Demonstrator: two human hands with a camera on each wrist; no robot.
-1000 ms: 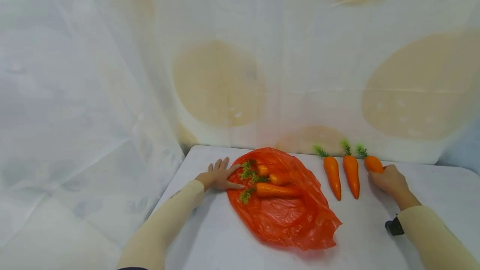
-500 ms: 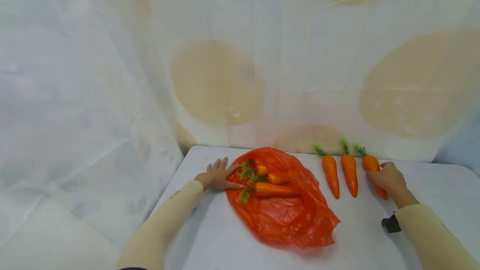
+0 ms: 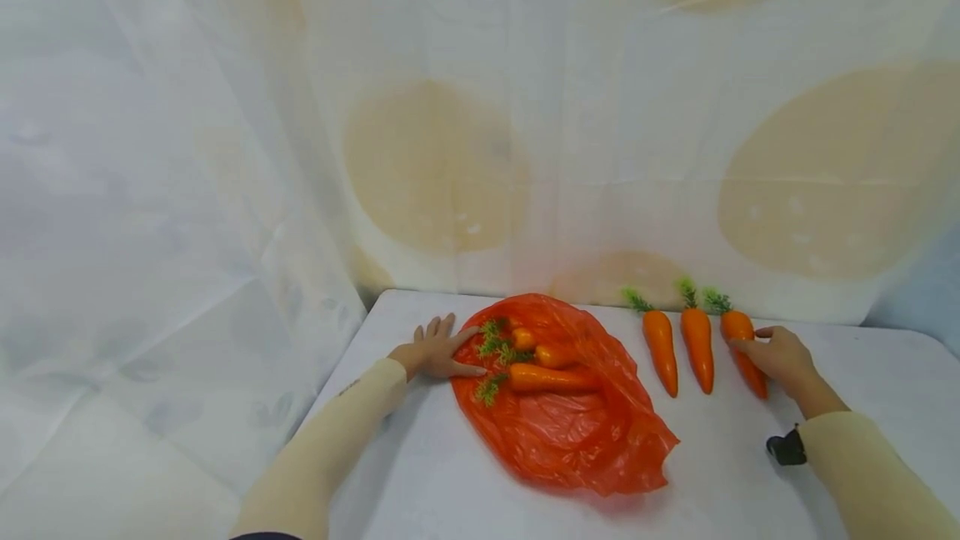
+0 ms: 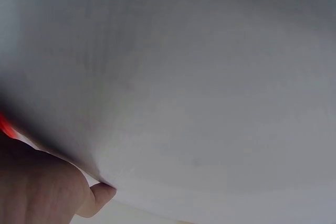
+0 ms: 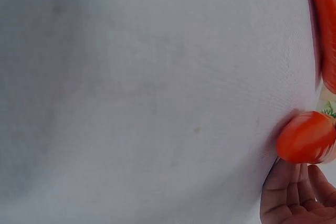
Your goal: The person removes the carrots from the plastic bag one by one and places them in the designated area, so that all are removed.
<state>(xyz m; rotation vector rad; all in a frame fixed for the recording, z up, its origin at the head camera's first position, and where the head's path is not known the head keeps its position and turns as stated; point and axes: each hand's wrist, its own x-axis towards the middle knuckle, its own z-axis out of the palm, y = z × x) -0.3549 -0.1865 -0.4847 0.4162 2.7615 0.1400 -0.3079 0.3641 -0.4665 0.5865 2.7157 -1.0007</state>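
My left hand lies on the table with fingers spread, thumb and forefinger touching the edge of a red plastic bag. Several carrots with green tops lie in the bag, the nearest carrot pointing right. Right of the bag, three carrots stand in a row, tops toward the wall: a left carrot, a middle carrot and a right carrot. My right hand touches the right carrot's side. In the right wrist view its extended fingers meet the carrot's tip end.
The white table ends in a back edge close to a hanging white sheet with tan patches. A dark wrist device hangs under the right sleeve. Another sheet hangs on the left.
The right carrot has come to lie flat in the row and has shifted slightly left. My right hand has loosened from round its lower part to its side. The left hand stays put.
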